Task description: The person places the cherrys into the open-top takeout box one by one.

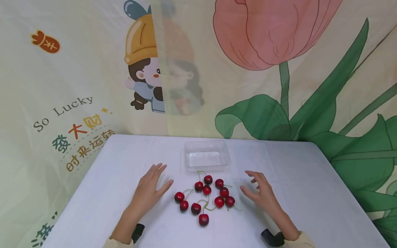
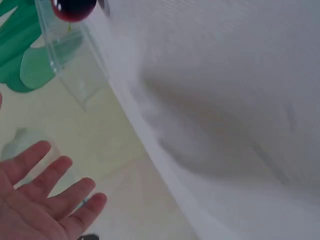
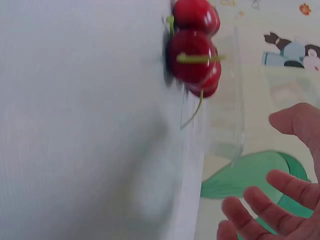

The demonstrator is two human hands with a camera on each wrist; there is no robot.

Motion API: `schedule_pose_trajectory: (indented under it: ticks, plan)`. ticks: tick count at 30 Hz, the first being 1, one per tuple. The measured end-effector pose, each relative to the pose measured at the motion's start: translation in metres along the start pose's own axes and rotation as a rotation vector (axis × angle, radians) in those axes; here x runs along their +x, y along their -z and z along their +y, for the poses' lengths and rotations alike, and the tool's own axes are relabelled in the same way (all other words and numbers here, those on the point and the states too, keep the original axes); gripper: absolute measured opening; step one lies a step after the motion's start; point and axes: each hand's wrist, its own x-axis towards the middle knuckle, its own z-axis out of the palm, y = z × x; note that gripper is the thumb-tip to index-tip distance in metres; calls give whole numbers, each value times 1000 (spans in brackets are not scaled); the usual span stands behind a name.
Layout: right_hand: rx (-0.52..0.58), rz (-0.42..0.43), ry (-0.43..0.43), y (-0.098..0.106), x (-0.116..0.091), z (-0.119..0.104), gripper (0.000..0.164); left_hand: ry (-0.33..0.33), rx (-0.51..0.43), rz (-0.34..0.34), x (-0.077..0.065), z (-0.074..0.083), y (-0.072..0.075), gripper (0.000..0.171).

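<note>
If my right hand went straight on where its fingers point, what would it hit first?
Your right hand would probably meet the right side of the clear plastic container first. The hand seems raised off the table, though, and depth is hard to judge, so it might pass over instead.

Room to pass outside the left hand and right hand, across the white cloth-covered table, round red cherries cluttering the middle (quite a scatter from here), clear rectangular plastic box blocking just beyond.
</note>
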Motion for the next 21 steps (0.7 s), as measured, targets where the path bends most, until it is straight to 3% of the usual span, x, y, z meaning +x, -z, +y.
schedule_pose_trajectory:
  ticks: [6, 11, 16, 21]
  plan:
    - [66, -152, -71, -10, -3, -11, 38, 140, -324, -47, 34, 4, -10, 50]
    - [42, -328, -86, -17, -9, -13, 45, 231, -527, -124, 65, -1, -24, 46]
    - [40, -369, -69, -23, -15, -15, 50, 312, -623, -263, 84, -4, -37, 48]
    - [57, -343, -40, -23, -14, -14, 42, 341, -673, -316, 95, 0, -44, 51]
